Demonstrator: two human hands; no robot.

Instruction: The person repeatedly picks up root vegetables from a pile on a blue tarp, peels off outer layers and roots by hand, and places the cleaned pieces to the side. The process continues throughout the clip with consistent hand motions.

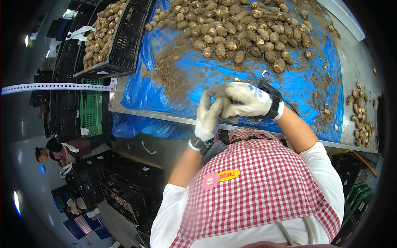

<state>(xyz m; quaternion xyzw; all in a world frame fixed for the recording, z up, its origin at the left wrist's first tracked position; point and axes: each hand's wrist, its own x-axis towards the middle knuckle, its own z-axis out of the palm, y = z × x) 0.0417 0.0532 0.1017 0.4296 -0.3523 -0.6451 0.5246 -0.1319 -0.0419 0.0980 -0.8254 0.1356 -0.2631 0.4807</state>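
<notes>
My left hand (208, 115) and my right hand (249, 98) are both in pale work gloves soiled at the fingers. They meet over the front edge of the table, fingertips curled together. Whatever may lie between the fingers is hidden, so I cannot tell whether they grip anything. Beneath them a blue plastic sheet (198, 73) covers the tabletop. Beyond my hands spreads a large heap of small brown taro corms (231, 45), with hairy root fibres among them. A mound of loose root fibres (173, 71) lies to the left of the heap.
A black crate (124, 46) full of cleaner corms stands at the left. Several trimmed corms (359, 114) sit on the bare metal table (356, 52) at the right. Stacked green crates (91, 108) and a perforated metal bar (59, 87) are left. Another person (62, 150) stands farther off.
</notes>
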